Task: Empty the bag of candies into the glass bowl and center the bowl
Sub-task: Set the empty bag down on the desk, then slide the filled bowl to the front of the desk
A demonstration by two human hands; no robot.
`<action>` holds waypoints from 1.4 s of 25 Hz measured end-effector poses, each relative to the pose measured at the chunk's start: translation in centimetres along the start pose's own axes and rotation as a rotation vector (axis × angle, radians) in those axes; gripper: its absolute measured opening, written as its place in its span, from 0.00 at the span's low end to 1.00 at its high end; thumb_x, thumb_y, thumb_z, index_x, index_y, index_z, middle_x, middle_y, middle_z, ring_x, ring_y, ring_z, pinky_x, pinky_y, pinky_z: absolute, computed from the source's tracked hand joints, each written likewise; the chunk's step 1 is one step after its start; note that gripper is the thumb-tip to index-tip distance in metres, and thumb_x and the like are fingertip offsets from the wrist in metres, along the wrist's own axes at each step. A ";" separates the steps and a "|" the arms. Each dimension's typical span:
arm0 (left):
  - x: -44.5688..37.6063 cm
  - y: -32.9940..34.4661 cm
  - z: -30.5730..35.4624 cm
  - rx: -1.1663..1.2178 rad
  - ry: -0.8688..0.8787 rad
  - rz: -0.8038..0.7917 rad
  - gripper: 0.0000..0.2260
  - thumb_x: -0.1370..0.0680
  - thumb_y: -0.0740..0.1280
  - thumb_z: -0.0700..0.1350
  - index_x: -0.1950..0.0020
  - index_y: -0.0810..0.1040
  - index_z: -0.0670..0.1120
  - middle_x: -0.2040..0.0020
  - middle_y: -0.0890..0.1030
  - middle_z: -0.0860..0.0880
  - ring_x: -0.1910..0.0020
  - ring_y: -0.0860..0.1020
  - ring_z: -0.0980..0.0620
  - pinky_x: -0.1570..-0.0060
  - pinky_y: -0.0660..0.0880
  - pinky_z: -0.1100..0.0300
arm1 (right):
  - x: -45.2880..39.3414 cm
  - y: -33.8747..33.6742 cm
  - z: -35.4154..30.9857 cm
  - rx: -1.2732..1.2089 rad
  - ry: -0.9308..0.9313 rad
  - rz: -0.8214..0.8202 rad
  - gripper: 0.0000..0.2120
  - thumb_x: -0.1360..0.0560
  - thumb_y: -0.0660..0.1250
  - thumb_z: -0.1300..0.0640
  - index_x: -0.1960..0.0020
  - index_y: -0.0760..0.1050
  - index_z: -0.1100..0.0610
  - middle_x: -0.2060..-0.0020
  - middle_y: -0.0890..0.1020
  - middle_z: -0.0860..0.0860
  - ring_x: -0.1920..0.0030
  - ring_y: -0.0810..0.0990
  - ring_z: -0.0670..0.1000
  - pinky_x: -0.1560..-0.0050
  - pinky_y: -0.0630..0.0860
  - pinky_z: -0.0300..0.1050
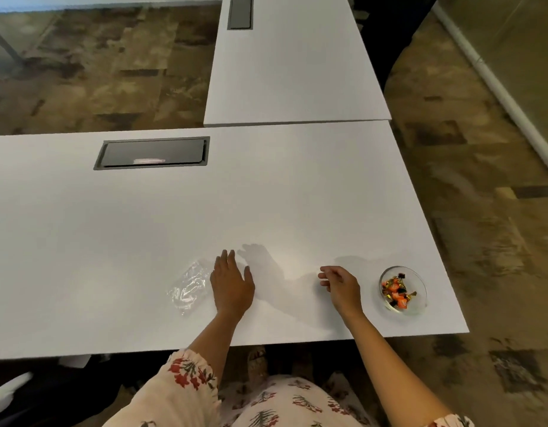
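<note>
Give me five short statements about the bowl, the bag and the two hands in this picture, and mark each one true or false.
1. The glass bowl holds wrapped candies. True.
2. The plastic bag is full of candies. False: it lies crumpled, and no candies show in it.
3. The bowl sits in the middle of the table. False: it stands near the table's right corner, by the front edge.
4. The right hand grips the bowl. False: it is apart from the bowl, to its left, and holds nothing.
5. The left hand is open, right beside the bag. True.
</note>
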State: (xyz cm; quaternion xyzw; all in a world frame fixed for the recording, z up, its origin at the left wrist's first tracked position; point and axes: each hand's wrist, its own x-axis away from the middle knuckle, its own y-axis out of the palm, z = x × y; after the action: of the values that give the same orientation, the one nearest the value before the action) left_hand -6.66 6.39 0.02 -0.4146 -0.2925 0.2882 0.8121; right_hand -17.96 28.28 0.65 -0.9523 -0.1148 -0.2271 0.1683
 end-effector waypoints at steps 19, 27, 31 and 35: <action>3.8 11.3 22.4 0.482 0.138 -0.684 0.24 0.17 0.62 0.52 0.22 0.66 0.47 0.25 0.71 0.47 0.25 0.69 0.47 0.31 0.66 0.58 | -2.6 -14.2 4.0 -0.188 0.082 0.803 0.13 0.19 0.57 0.58 0.48 0.81 0.55 0.49 0.84 0.50 0.47 0.79 0.49 0.46 0.74 0.44; 5.2 14.5 25.7 0.765 -0.152 -0.941 0.24 0.14 0.49 0.56 0.24 0.68 0.46 0.27 0.72 0.49 0.34 0.73 0.51 0.36 0.67 0.58 | -4.6 -14.8 5.5 -0.629 0.280 0.785 0.13 0.17 0.56 0.59 0.43 0.79 0.57 0.45 0.83 0.54 0.42 0.80 0.53 0.37 0.76 0.49; 5.7 16.2 26.2 0.892 -0.299 -0.941 0.27 0.15 0.48 0.60 0.25 0.70 0.46 0.31 0.76 0.46 0.43 0.78 0.50 0.40 0.76 0.56 | -5.0 -14.5 5.3 -0.739 0.295 0.691 0.14 0.17 0.57 0.56 0.42 0.80 0.57 0.46 0.83 0.54 0.40 0.80 0.53 0.32 0.73 0.50; 5.6 17.2 25.7 0.880 -0.312 -0.950 0.28 0.15 0.47 0.60 0.27 0.72 0.44 0.34 0.79 0.43 0.45 0.80 0.48 0.39 0.77 0.53 | -4.8 -13.9 5.5 -0.699 0.339 0.660 0.18 0.16 0.54 0.52 0.39 0.79 0.58 0.47 0.84 0.52 0.39 0.79 0.53 0.38 0.72 0.46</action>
State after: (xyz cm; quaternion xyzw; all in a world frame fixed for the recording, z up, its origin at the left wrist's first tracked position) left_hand -25.24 31.77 -0.72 0.1762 -0.4126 0.0484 0.8924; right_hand -24.10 42.38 -2.55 -0.8869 0.3041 -0.3382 -0.0814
